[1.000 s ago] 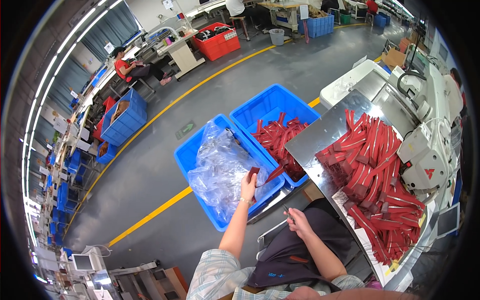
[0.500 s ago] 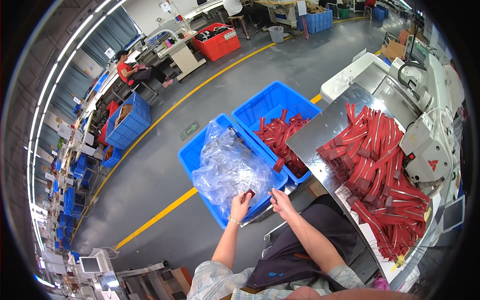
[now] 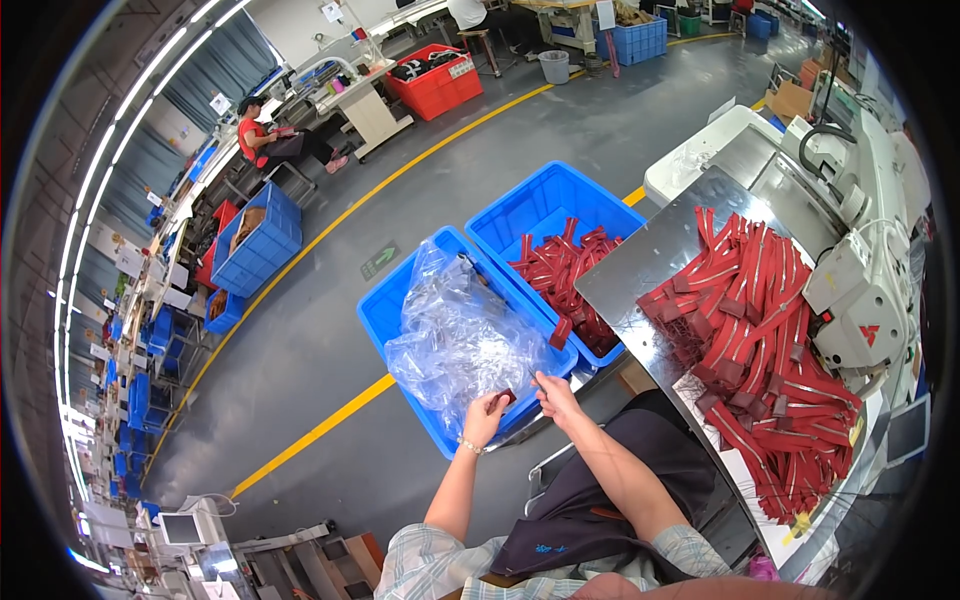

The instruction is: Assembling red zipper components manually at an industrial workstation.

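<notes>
Red piece in left hand, crinkled plastic

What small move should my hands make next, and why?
Probably bring the small dark tool in your right hand toward the dark red piece: your left hand pinches that piece, and the tool's tip appears close to it but apart.

I see glossy plastic film and 2 smooth plastic bins at center; matt cloth strips, shiny metal tabletop at right.
</notes>
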